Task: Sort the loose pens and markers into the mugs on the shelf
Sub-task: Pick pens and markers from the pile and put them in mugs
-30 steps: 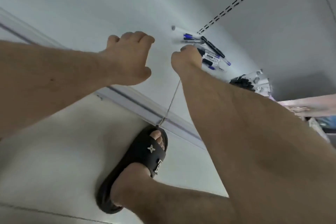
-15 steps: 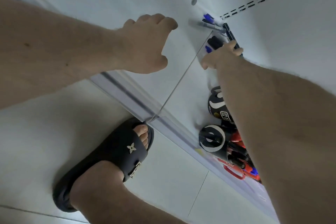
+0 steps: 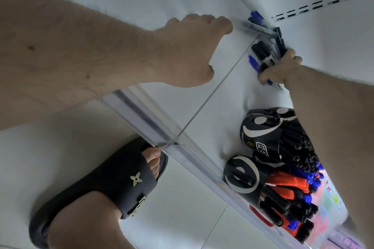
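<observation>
At lower left of the frame a foot in a black slide (image 3: 97,192) stands on the floor below the white shelf (image 3: 182,6); above it, at centre, the left hand (image 3: 188,50) hovers over the shelf with fingers loosely curled, holding nothing. Right of centre near the top, the right hand (image 3: 281,68) grasps several of the loose pens and markers (image 3: 261,46), with a few more lying beyond. At lower right two black mugs (image 3: 261,133) already bristle with pens, so the sorting looks mostly done.

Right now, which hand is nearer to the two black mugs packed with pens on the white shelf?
Right. The right hand grips loose markers just beyond the black mugs, its forearm passing over them. The left hand hovers farther off, to their left.
</observation>
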`<state>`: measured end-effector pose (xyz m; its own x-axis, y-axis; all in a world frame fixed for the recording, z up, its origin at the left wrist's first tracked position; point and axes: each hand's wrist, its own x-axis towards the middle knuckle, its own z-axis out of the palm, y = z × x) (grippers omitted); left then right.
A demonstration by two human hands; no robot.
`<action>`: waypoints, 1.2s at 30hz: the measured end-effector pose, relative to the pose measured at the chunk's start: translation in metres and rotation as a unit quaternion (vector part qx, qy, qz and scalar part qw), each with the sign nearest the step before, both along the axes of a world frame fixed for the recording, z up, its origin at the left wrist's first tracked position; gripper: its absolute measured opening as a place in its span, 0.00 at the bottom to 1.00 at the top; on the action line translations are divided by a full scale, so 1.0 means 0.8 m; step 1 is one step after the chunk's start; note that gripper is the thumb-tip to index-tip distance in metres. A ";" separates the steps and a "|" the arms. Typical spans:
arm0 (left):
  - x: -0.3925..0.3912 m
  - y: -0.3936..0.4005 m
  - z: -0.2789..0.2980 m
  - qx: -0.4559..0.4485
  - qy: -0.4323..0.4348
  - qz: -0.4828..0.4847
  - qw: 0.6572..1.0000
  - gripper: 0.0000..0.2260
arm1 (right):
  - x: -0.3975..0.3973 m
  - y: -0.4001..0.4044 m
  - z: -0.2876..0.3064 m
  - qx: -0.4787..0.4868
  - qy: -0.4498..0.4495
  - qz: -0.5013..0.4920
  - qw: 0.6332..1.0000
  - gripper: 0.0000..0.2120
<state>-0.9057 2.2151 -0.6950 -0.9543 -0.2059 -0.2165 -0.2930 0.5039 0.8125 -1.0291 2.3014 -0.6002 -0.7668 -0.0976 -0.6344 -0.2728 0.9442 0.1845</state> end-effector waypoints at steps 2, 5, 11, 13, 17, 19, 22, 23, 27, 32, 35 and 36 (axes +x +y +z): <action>0.000 0.002 -0.002 0.002 0.002 -0.006 1.000 0.29 | -0.006 0.005 -0.015 0.018 0.039 -0.009 0.999 0.24; -0.001 0.006 -0.004 0.006 0.004 -0.012 1.000 0.30 | -0.029 0.021 -0.034 0.015 0.086 -0.009 0.996 0.29; 0.012 0.006 -0.013 0.000 -0.002 -0.021 1.000 0.29 | -0.095 0.057 -0.078 0.042 0.156 -0.025 0.987 0.36; 0.016 0.006 -0.015 0.003 -0.007 -0.029 1.000 0.29 | -0.108 0.061 -0.087 0.041 0.158 -0.027 0.986 0.41; 0.021 0.005 -0.019 0.004 -0.013 -0.046 0.999 0.29 | -0.120 0.062 -0.099 0.047 0.156 0.010 0.986 0.39; 0.027 0.003 -0.017 0.017 -0.019 -0.040 0.999 0.28 | -0.112 0.057 -0.098 0.028 0.156 0.017 0.987 0.34; 0.038 0.001 -0.010 0.031 -0.033 -0.041 0.998 0.28 | -0.099 0.055 -0.096 -0.022 0.151 0.005 0.988 0.29; 0.042 0.000 -0.007 0.035 -0.037 -0.039 0.998 0.27 | -0.094 0.054 -0.095 -0.038 0.151 0.003 0.988 0.28; 0.061 -0.005 0.006 0.043 -0.042 -0.024 0.998 0.25 | -0.060 0.038 -0.089 -0.088 0.124 -0.002 0.988 0.21; 0.081 -0.013 0.023 0.073 -0.051 0.025 0.996 0.23 | -0.003 0.001 -0.090 -0.142 0.094 -0.026 0.985 0.18; 0.090 -0.016 0.033 0.092 -0.057 0.062 0.992 0.22 | 0.036 -0.018 -0.095 -0.196 0.089 -0.075 0.974 0.15; 0.092 -0.018 0.034 0.102 -0.058 0.073 0.990 0.21 | 0.048 -0.022 -0.096 -0.216 0.076 -0.104 0.968 0.15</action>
